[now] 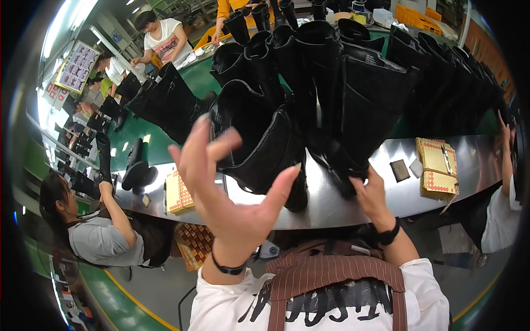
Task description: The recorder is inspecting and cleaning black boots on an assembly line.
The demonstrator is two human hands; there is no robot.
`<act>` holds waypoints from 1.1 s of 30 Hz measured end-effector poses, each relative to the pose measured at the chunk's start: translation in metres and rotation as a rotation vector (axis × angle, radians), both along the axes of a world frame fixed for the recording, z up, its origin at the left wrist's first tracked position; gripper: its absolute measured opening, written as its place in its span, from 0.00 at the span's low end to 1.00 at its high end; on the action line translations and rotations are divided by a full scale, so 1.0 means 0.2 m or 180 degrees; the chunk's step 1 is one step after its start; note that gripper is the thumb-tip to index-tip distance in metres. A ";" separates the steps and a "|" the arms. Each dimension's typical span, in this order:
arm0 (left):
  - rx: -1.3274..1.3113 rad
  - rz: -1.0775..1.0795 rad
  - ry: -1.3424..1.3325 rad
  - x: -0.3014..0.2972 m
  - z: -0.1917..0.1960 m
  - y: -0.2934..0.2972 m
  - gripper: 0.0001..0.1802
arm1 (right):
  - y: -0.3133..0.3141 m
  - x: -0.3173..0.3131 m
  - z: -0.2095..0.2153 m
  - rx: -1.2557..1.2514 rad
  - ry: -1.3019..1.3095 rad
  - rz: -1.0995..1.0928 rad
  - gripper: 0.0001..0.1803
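While raised, left hand (232, 193) open.

I am wearing the one camera on my head, and it is looking down and forward over my chest at the steel bench (331, 212). It is sitting close: my left hand (229, 185) is filling the middle, my right hand (372, 196) is reaching the boots (309, 105). The fisheye is bending the bench edge near the rim.
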State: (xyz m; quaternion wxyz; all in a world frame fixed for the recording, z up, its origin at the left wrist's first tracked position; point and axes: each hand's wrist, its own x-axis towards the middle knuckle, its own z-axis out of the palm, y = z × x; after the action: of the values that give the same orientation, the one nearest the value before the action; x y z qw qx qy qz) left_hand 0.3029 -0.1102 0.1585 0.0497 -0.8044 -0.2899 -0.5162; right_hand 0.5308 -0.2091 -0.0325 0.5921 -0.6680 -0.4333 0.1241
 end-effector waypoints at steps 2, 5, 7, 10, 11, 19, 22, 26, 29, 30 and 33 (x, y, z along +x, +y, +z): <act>-0.0772 -0.0144 0.0057 -0.01 0.13 -0.02 0.29 | -0.11 0.06 0.04 -0.0138 0.0064 -0.0039 0.19; -0.0748 -0.0512 0.1327 -0.05 0.26 -0.01 0.19 | -0.31 0.08 0.17 -0.1505 -0.1534 -0.0548 0.18; -0.0680 -0.0792 0.1619 -0.08 0.28 -0.05 0.20 | -0.40 0.07 0.31 -0.2236 -0.1877 -0.0628 0.17; -0.0785 -0.0952 0.1867 -0.14 0.28 -0.13 0.21 | -0.37 -0.01 0.50 -0.2028 -0.0402 0.0958 0.17; -0.0706 -0.0954 0.1900 -0.16 0.27 -0.15 0.20 | -0.30 -0.06 0.54 -0.1159 0.0198 0.1024 0.18; -0.0870 -0.1420 0.2079 -0.35 0.24 -0.23 0.17 | 0.40 -0.24 0.54 -0.0092 -0.1003 0.1138 0.21; -0.0960 -0.1905 0.2120 -0.45 0.22 -0.19 0.17 | 0.47 -0.21 0.50 -0.0199 -0.0300 0.1521 0.23; -0.1080 -0.1975 0.2292 -0.53 0.22 -0.18 0.17 | 0.47 -0.19 0.46 -0.0473 -0.0492 0.1494 0.22; -0.0953 -0.1912 0.1964 -0.49 0.25 -0.17 0.18 | 0.45 -0.23 0.43 0.0040 -0.0349 0.1359 0.20; -0.0766 -0.1783 0.1611 -0.45 0.26 -0.15 0.18 | 0.45 -0.25 0.43 0.0335 -0.0401 0.1174 0.20; -0.0118 0.0175 0.0650 -0.27 0.18 -0.11 0.19 | 0.44 -0.32 0.42 0.0326 -0.0877 0.0910 0.12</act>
State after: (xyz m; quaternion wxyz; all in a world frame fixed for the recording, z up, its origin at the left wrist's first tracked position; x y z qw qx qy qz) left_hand 0.2480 -0.1319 0.1945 0.0783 -0.8454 -0.3148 -0.4245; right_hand 0.4667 -0.1218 0.0512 0.5368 -0.5794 -0.6063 0.0921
